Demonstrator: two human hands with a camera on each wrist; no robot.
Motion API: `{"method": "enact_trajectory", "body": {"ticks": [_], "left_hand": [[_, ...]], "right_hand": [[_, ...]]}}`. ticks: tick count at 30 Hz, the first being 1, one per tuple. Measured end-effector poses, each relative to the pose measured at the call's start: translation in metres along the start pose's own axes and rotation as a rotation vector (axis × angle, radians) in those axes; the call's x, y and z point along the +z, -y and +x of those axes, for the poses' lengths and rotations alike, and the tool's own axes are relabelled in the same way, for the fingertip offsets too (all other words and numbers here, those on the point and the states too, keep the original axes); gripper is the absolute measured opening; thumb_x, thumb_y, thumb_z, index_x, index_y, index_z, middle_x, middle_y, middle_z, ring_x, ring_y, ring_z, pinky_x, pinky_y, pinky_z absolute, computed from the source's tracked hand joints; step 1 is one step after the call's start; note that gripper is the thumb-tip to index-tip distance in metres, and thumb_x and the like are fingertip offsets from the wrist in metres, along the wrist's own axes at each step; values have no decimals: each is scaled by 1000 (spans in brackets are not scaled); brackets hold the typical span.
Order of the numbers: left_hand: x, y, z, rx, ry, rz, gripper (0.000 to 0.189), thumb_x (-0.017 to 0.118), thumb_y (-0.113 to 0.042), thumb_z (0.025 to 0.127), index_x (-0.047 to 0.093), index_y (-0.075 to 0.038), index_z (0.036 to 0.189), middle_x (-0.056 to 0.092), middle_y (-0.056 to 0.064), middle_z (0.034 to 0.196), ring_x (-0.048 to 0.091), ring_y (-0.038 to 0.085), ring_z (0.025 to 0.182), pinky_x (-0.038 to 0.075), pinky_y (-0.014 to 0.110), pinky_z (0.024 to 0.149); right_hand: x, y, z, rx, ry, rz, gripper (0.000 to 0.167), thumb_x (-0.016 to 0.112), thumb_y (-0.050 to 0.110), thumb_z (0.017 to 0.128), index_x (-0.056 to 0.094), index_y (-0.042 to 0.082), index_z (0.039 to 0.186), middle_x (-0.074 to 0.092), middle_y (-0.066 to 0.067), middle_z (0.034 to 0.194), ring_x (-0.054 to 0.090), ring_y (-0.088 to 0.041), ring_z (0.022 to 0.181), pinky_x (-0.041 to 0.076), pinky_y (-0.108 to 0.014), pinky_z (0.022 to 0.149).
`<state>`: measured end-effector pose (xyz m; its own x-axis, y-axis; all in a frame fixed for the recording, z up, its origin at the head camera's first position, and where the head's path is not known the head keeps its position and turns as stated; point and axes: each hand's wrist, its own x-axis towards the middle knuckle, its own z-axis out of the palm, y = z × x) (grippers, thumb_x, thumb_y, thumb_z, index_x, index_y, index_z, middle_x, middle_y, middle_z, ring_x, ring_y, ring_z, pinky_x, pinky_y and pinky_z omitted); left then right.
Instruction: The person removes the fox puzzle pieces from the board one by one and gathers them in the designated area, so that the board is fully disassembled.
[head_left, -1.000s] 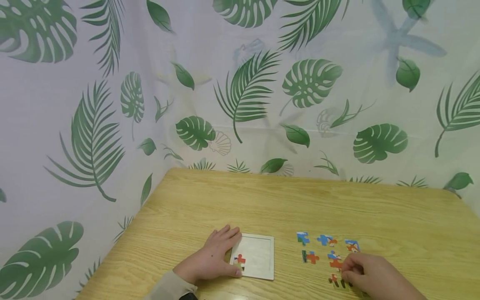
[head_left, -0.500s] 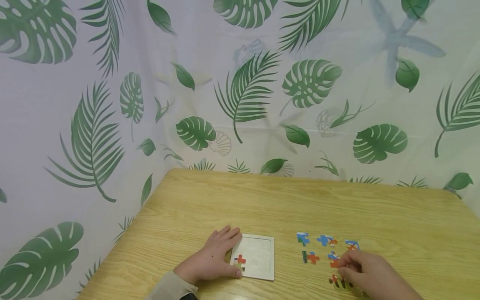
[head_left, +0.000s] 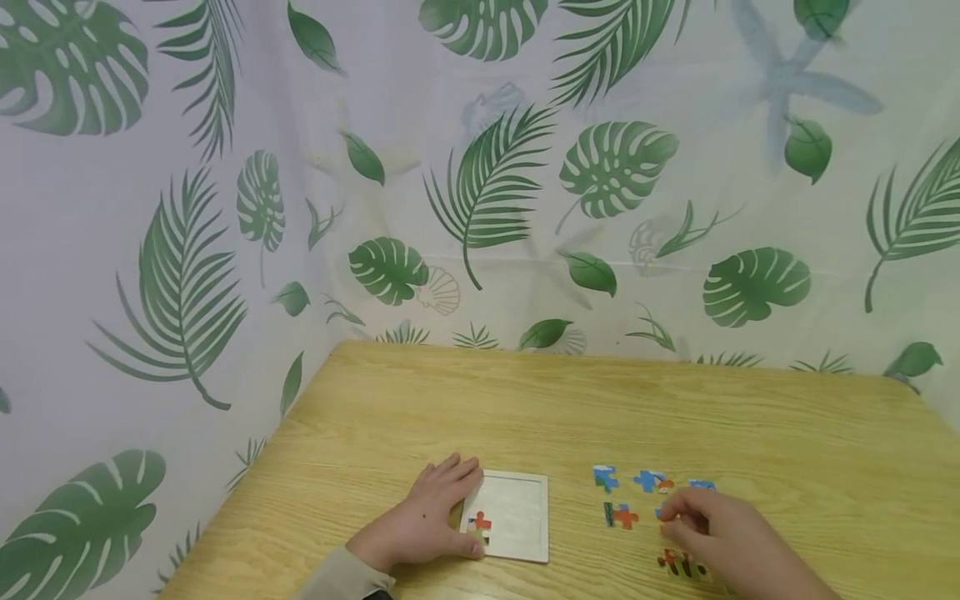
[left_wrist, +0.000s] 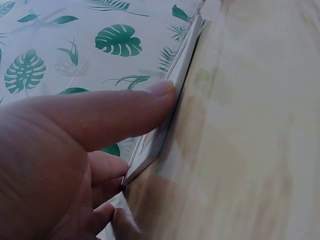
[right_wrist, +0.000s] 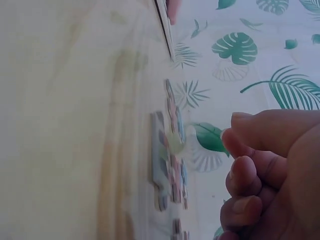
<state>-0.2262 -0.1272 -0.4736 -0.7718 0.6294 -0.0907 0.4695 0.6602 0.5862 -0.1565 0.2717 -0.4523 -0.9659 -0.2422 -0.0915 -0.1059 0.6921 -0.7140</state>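
Observation:
My left hand rests with its fingers spread against the left side of a white square puzzle tray. Its thumb lies along the tray's near edge. One red-and-green puzzle piece sits in the tray's near left corner. Over the loose pieces at the right hovers my right hand, its fingers loosely bent and nothing showing between thumb and fingertips in the right wrist view. Below it lies a piece with red and black stripes. The hand partly covers a blue piece.
Further loose pieces lie on the wooden table right of the tray: a blue-green piece, a blue-orange piece and a red one. A leaf-patterned curtain stands behind and left of the table.
My right hand has moved a little left and away from me over the loose pieces, uncovering more of the striped piece. The left hand and tray have stayed put.

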Motion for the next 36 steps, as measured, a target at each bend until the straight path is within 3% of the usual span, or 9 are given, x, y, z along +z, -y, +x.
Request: {"method": "enact_trajectory", "body": {"ticks": [5, 12, 21, 28, 36], "left_hand": [[0, 0, -1, 14, -3, -14, 104, 79, -54, 81, 32, -3, 158, 22, 10, 166, 9, 35, 154, 2, 60, 119], [0, 1, -1, 6, 3, -23, 104, 79, -54, 81, 31, -4, 158, 21, 9, 167, 7, 34, 154, 1, 59, 120], [0, 1, 1, -8, 5, -28, 102, 80, -52, 82, 32, -5, 158, 22, 8, 166, 8, 32, 154, 0, 58, 120], [-1, -3, -3, 7, 1, -24, 101, 80, -51, 82, 32, -3, 158, 22, 9, 166, 8, 33, 154, 2, 58, 120], [-2, -5, -3, -2, 2, -28, 100, 80, -49, 83, 33, -2, 158, 22, 9, 166, 7, 33, 154, 2, 58, 120]], "right_hand": [[8, 9, 5, -76, 10, -3, 17, 67, 28, 99, 69, 11, 102, 53, 3, 76, 48, -6, 67, 44, -26, 64], [24, 27, 15, -192, -62, -43, 6, 68, 24, 97, 70, 19, 96, 49, 10, 71, 46, -3, 62, 43, -24, 58], [42, 53, 31, -191, 5, 18, 10, 69, 23, 97, 70, 14, 101, 52, 6, 73, 45, -5, 64, 42, -26, 59], [56, 76, 41, -192, -5, -22, 8, 72, 23, 95, 72, 17, 101, 51, 7, 73, 44, -6, 63, 40, -27, 58], [71, 88, 56, -191, 41, -5, 9, 72, 23, 94, 72, 18, 102, 54, 6, 74, 47, -9, 63, 41, -28, 57]]}}
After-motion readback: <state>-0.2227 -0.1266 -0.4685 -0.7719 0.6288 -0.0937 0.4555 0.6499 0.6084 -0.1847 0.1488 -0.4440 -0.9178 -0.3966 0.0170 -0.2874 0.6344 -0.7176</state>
